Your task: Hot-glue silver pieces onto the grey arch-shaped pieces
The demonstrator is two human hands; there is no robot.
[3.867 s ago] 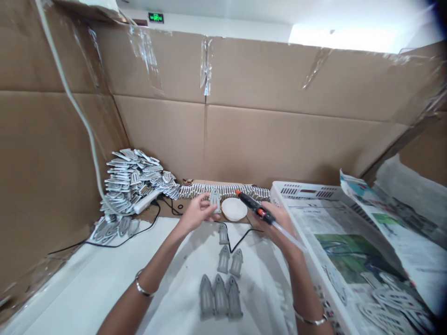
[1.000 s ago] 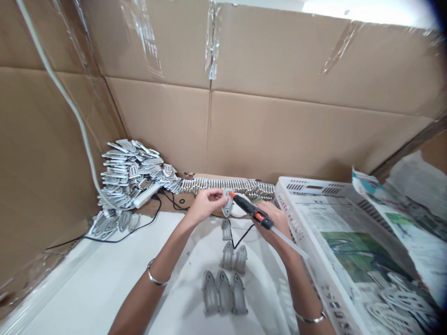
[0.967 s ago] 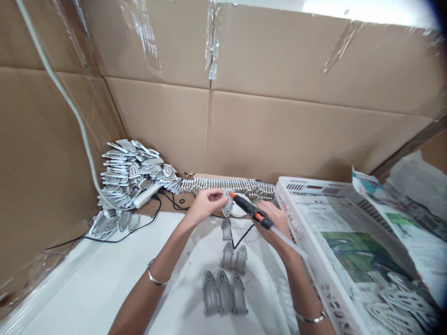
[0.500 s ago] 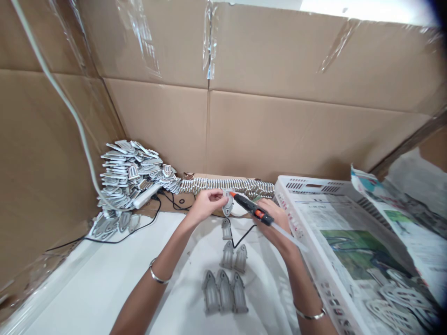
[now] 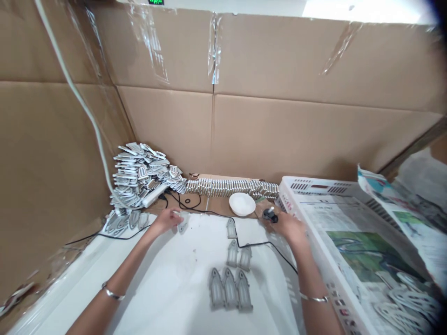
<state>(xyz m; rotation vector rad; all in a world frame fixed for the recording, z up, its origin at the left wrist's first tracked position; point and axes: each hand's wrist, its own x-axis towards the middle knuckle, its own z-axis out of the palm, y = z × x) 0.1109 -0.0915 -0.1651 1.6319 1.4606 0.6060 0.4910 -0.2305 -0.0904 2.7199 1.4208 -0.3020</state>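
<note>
At the left of the white work surface, my left hand has its fingers pinched on a small grey arch-shaped piece, held at or just above the surface. My right hand, close to the white basket, is closed around a black glue gun. The gun is seen nearly end-on with its pale glue stick showing; its nozzle is hidden. Between the hands lie a single grey arched piece, a pair nearer me, and a row of three nearest.
A white bowl stands behind the pieces. A black cord crosses the surface. A heap of pieces and a power strip lie back left. A long stacked row lines the cardboard wall. A newspaper-lined basket stands right.
My left hand has moved left and down with the grey piece, away from the glue gun. My right hand has shifted right, turning the gun end-on. The white bowl is now uncovered.
</note>
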